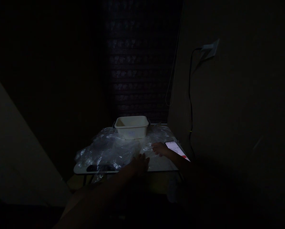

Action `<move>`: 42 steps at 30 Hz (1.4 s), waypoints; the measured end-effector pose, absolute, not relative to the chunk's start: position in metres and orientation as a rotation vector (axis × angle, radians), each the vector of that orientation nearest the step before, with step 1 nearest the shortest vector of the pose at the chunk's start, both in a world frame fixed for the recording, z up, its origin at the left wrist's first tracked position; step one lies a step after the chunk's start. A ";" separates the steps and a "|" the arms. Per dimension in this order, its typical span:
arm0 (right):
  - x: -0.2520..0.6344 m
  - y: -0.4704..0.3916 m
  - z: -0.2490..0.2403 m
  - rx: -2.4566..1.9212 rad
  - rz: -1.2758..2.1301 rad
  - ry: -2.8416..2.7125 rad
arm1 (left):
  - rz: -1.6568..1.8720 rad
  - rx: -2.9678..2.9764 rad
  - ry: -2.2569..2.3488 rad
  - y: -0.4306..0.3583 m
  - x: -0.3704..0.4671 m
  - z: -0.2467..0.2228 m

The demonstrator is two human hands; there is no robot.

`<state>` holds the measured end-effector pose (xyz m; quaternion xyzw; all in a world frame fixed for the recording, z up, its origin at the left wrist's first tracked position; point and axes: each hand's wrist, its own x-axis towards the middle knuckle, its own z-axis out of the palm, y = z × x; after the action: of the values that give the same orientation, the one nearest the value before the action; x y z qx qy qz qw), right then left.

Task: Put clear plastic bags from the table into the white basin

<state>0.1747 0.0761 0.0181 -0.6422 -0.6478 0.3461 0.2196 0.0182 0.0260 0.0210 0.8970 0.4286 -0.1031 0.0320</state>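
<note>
Two bare hands extend over a small white table (78, 169) in a dimly lit corner. The left hand (140, 162) lies at the near edge, right of its middle, back of the hand upward, with the fingers pointing toward the far edge. The right hand (160, 149) lies farther in, toward the right edge, its fingers directed leftward and slightly bent. The dimness hides the undersides of both hands; whether either one grips the material beneath cannot be told.

Clear plastic film (104, 149), crumpled and glossy, covers most of the left half of the tabletop, from near the far edge to the near edge, where a strip hangs over toward the left corner. More of it lies toward the far right corner and close to the fingers of the right hand. A white tub (133, 132), open at the top, stands upright near the middle of the far edge, with dark handles at its two ends. A smartphone (174, 149) with a lit screen and a red patch lies along the right edge, partly hidden by the right forearm. A dark elongated shape (92, 167) appears at the near left corner. Beyond the table are a slatted blind (124, 58) and, on the right wall, an outlet (210, 51) with a black cable (190, 95).
</note>
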 end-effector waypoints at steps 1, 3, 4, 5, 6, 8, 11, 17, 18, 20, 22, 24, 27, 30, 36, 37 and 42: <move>0.173 0.076 0.019 -1.790 0.926 -1.837 | -0.332 2.763 1.324 0.026 0.018 0.022; 0.170 0.074 0.022 -1.824 0.854 -1.901 | -0.359 2.758 1.348 0.025 0.019 0.023; 0.169 0.073 0.023 -1.835 0.831 -1.915 | -0.370 2.751 1.371 0.025 0.020 0.024; 0.169 0.072 0.024 -1.839 0.817 -1.925 | -0.375 2.742 1.394 0.025 0.020 0.024; 0.169 0.070 0.026 -1.844 0.800 -1.940 | -0.375 2.734 1.415 0.025 0.020 0.025; 0.169 0.067 0.028 -1.849 0.767 -1.974 | -0.360 2.729 1.434 0.026 0.020 0.024; 0.170 0.064 0.032 -1.852 0.728 -2.019 | -0.319 2.749 1.449 0.028 0.019 0.021; 0.171 0.060 0.034 -1.860 0.718 -2.069 | -0.351 2.765 1.468 0.030 0.019 0.014; 0.171 0.060 0.033 -1.864 0.722 -2.070 | -0.353 2.769 1.465 0.030 0.019 0.013; 0.171 0.060 0.033 -1.870 0.732 -2.071 | -0.357 2.769 1.476 0.029 0.020 0.014; 0.173 0.061 0.035 -1.900 0.774 -2.072 | -0.353 2.774 1.480 0.030 0.021 0.016; 0.176 0.063 0.037 -1.971 0.788 -2.070 | -0.324 2.805 1.464 0.030 0.020 0.020; 0.182 0.064 0.042 -2.097 0.486 -2.043 | -0.263 2.879 1.388 0.033 0.017 0.027; 0.184 0.061 0.043 -2.027 0.039 -2.103 | -0.194 2.897 1.349 0.035 0.013 0.030; 0.171 0.050 0.020 -1.653 -0.252 -2.518 | -0.230 2.796 1.478 0.038 0.012 0.017; 0.168 0.049 0.015 -1.587 -0.280 -2.555 | -0.243 2.786 1.489 0.039 0.012 0.014; 0.163 0.043 -0.005 -1.493 -0.408 -2.493 | -0.221 2.818 1.494 0.043 0.010 0.008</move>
<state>0.1634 0.0431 -0.0046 -0.5061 -0.8450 -0.1382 0.1035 0.0103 0.0433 0.0085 0.8811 0.4671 -0.0689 -0.0276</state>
